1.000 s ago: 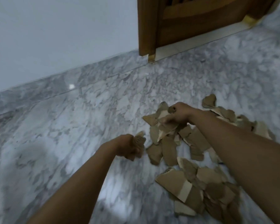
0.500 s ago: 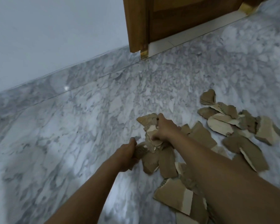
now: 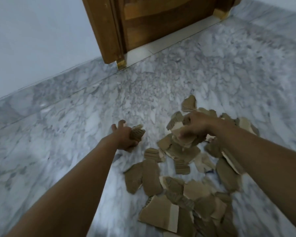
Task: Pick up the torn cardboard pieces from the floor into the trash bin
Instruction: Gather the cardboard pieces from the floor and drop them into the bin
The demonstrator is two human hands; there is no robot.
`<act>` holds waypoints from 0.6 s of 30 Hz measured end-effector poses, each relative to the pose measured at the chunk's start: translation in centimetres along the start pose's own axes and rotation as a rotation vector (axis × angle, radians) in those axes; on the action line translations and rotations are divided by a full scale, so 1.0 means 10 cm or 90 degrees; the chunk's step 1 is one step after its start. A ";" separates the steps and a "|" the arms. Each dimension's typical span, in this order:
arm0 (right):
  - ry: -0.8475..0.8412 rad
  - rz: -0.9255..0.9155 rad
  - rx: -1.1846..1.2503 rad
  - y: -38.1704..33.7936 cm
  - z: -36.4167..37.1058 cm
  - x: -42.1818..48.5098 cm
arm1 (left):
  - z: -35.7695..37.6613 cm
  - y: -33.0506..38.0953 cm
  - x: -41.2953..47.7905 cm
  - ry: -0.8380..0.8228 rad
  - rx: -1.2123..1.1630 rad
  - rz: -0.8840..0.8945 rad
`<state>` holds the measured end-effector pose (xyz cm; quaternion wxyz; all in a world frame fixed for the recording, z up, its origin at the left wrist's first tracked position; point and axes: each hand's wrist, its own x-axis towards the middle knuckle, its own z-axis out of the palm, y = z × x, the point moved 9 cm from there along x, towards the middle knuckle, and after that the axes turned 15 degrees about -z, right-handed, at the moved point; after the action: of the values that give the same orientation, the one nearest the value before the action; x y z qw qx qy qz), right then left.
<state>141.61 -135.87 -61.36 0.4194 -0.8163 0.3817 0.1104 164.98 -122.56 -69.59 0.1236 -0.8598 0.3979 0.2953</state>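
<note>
The torn cardboard pieces (image 3: 178, 194) lie in a loose heap on the grey-white veined marble floor (image 3: 75, 134), between and under the two forearms. They are brown, ragged-edged scraps, some showing ribbed corrugation and some a paler torn face. Two longish scraps (image 3: 150, 177) lie side by side at the heap's left edge, their long axes running away from the person. A larger flat piece (image 3: 159, 212) nearer the camera carries a pale strip of tape.

The left hand (image 3: 124, 137) grasps one ribbed scrap (image 3: 137, 134) low over bare floor just left of the heap, with a couple of fingers sticking out free. The right hand (image 3: 197, 124), blurred, has its fingers curled round a bunch of scraps (image 3: 181, 134) at the far part of the heap. Beyond stand a varnished wooden door (image 3: 161, 23) and a plain white wall (image 3: 32, 40).
</note>
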 end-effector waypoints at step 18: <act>0.065 0.004 -0.004 0.51 0.31 -0.16 | 0.05 0.34 -0.52 -0.057 -0.304 0.085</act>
<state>137.31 -134.48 -65.58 0.3963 -0.8209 0.4050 0.0716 159.50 -121.35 -66.75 -0.0854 -0.8224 0.3667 0.4265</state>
